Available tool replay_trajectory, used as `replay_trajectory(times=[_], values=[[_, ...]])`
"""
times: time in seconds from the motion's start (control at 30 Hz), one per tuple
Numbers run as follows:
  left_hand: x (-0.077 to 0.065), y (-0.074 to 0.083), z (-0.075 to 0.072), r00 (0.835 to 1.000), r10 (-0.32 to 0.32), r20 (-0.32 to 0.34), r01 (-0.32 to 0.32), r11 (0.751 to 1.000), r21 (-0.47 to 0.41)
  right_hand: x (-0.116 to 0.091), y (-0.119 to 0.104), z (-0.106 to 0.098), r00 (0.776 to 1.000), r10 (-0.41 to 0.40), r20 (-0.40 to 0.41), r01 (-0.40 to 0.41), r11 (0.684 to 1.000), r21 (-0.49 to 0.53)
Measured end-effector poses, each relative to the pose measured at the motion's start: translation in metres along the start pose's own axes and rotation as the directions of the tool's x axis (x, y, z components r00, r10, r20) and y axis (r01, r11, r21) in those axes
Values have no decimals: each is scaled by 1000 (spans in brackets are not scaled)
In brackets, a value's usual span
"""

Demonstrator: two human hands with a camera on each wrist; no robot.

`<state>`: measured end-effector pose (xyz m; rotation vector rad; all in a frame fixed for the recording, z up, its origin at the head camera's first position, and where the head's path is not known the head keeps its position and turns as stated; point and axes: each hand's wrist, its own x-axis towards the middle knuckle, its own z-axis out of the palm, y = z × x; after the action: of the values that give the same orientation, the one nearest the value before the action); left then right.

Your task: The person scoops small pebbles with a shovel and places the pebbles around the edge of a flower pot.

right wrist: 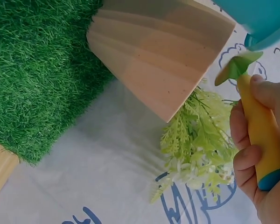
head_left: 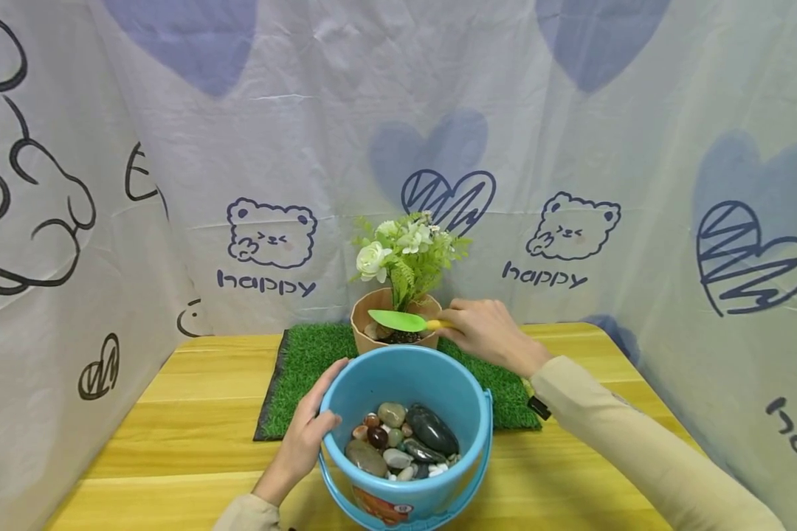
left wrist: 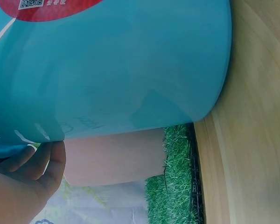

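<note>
Left hand: your left hand (head_left: 305, 428) pinches the rim of the blue bucket (head_left: 398, 363), thumb on the edge and fingers outside.
Right hand: your right hand (head_left: 485, 332) is wrapped around the yellow handle of the little shovel (head_left: 398, 320) (the handle's end is blue).
Shovel: its green blade points left, near the pot's top edge, in front of the flower stems.
Bucket: it is in front of the pot, closer to you, with smooth stones (head_left: 367, 457) inside, big and small.
Pot: the tan pot (head_left: 364, 338) stands on the fake grass mat (head_left: 299, 383), with white flowers (head_left: 373, 260) and leaves in it.
</note>
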<state>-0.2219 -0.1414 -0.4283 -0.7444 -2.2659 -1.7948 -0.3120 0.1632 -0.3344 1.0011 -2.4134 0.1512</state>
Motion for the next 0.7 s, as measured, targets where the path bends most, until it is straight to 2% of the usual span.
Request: replay_trajectory(times=[0.37, 0.7], values=[[1, 1, 1, 1000, -31, 6, 31, 999, -11, -26, -11, -1, 998, -62, 14, 62, 998, -28], [1, 3, 2, 999, -33, 6, 33, 999, -10, -41, -14, -4, 997, -70, -30, 70, 998, 7]])
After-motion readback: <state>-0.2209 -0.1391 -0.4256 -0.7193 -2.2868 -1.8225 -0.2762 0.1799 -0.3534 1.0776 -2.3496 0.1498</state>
